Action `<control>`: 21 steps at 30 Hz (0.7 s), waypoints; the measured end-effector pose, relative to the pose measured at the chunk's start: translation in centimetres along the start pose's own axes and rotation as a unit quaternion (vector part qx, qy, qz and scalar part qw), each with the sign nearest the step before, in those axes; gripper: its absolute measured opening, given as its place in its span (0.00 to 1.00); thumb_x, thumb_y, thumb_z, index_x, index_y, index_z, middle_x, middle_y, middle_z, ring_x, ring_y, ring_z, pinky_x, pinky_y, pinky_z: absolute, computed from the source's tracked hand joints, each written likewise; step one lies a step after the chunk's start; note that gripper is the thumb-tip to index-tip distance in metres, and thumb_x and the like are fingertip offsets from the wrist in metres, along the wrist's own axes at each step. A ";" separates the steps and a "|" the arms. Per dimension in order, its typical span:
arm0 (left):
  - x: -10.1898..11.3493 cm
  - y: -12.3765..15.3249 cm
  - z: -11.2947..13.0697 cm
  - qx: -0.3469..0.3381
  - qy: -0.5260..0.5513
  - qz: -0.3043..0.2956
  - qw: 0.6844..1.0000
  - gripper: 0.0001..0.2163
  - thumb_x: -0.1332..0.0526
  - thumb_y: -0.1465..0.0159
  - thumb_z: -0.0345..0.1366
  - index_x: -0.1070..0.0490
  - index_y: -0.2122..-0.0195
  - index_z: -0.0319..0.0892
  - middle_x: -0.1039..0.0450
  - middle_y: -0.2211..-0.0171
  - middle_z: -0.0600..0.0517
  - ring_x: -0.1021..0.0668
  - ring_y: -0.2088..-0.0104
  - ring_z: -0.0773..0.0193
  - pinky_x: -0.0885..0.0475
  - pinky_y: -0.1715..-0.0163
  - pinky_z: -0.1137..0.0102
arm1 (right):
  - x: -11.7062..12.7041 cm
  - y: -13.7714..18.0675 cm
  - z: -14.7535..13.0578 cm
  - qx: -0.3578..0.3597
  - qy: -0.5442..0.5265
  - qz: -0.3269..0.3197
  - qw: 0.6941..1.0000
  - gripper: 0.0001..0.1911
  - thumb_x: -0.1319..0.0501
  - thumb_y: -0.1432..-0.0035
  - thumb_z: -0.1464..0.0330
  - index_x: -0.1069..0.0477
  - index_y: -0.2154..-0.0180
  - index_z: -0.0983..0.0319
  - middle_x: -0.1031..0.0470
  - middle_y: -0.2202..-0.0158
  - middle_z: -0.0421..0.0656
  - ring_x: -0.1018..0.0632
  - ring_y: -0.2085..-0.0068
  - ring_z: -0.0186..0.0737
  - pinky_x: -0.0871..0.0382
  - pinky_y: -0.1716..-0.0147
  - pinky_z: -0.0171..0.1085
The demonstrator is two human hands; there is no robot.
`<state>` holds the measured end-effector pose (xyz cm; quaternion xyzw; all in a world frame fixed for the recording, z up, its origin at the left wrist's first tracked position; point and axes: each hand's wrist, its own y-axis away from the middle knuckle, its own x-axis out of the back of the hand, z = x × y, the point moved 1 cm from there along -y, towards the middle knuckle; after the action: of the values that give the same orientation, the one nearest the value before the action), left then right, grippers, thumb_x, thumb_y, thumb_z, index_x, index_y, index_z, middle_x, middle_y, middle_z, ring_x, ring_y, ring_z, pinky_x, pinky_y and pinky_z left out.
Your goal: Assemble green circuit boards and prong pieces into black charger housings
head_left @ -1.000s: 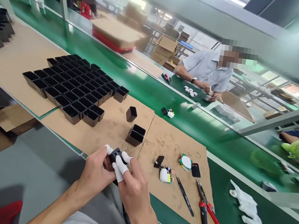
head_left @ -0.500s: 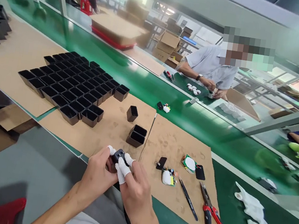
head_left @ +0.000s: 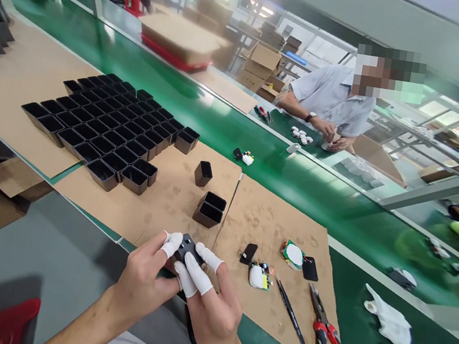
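Both my hands hold a black power adapter (head_left: pixel 187 246) above the near edge of the bench, its face with small metal contacts upward. My left hand (head_left: pixel 148 269) grips it from the left, with a white finger cot on a fingertip. My right hand (head_left: pixel 213 299), with several white finger cots, presses its fingers on the top and right side. The adapter's underside is hidden. Just beyond stand two open black casings (head_left: pixel 209 215) side by side and a single casing (head_left: pixel 203 174). To the right lie circuit boards (head_left: pixel 257 277) wired to black plates.
A block of black casings (head_left: pixel 107 125) covers the left cardboard. Tweezers (head_left: pixel 290 310) and red-handled pliers (head_left: pixel 324 330) lie at right, beside crumpled white material (head_left: pixel 398 341). Beyond runs a green belt (head_left: pixel 214 129) carrying a circuit board (head_left: pixel 244 156). A co-worker (head_left: pixel 330 101) works across it.
My right fingers have spread further over the adapter, and both hands have shifted slightly. The parts on the green belt have moved a little left. The casings nearby stay put.
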<state>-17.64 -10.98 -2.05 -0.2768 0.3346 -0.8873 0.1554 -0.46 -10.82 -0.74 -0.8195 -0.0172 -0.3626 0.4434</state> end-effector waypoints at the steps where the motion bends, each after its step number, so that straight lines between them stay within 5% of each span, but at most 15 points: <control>1: 0.0 -0.1 0.0 0.001 -0.002 -0.008 1.000 0.14 0.38 0.35 0.23 0.27 0.50 0.43 0.29 0.66 0.55 0.23 0.73 0.66 0.23 0.72 0.75 | 0.1 0.0 -0.1 -0.001 0.000 -0.004 1.000 0.20 0.31 0.27 0.80 0.18 0.38 0.61 0.18 0.43 0.57 0.12 0.48 0.52 0.10 0.54 0.45; 5: -0.6 -0.3 -0.5 0.005 -0.011 -0.040 0.999 0.10 0.40 0.37 0.21 0.31 0.63 0.45 0.31 0.69 0.56 0.26 0.75 0.67 0.27 0.74 0.75 | -0.2 -0.4 0.0 -0.005 -0.002 -0.028 1.000 0.15 0.35 0.25 0.80 0.18 0.42 0.63 0.16 0.56 0.52 0.13 0.57 0.49 0.12 0.61 0.45; 9: -0.7 -0.6 -0.6 -0.020 -0.015 -0.036 0.999 0.10 0.40 0.38 0.21 0.33 0.65 0.46 0.32 0.71 0.57 0.28 0.77 0.67 0.30 0.77 0.75 | -0.5 -0.9 0.1 0.008 0.004 -0.014 1.000 0.13 0.37 0.24 0.79 0.18 0.45 0.63 0.17 0.61 0.50 0.16 0.63 0.46 0.15 0.67 0.42; 17: 1.0 -1.1 2.1 -0.067 -0.038 0.027 0.997 0.12 0.34 0.34 0.23 0.30 0.57 0.47 0.29 0.70 0.56 0.24 0.72 0.64 0.25 0.71 0.73 | 2.3 -2.1 -1.7 0.064 -0.023 0.005 0.998 0.23 0.35 0.30 0.85 0.21 0.37 0.67 0.16 0.47 0.59 0.15 0.44 0.55 0.13 0.50 0.48; 21: -0.1 -0.4 1.5 -0.042 -0.060 0.005 0.997 0.10 0.37 0.35 0.23 0.32 0.63 0.47 0.31 0.72 0.56 0.28 0.76 0.64 0.29 0.75 0.72 | 1.6 -1.4 -1.3 0.013 0.008 -0.043 0.999 0.16 0.42 0.26 0.83 0.18 0.49 0.65 0.18 0.62 0.50 0.17 0.60 0.48 0.17 0.64 0.43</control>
<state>-16.72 -11.45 -0.91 -0.3336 0.3629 -0.8537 0.1681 -0.53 -11.43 1.68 -0.8095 -0.0541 -0.3873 0.4380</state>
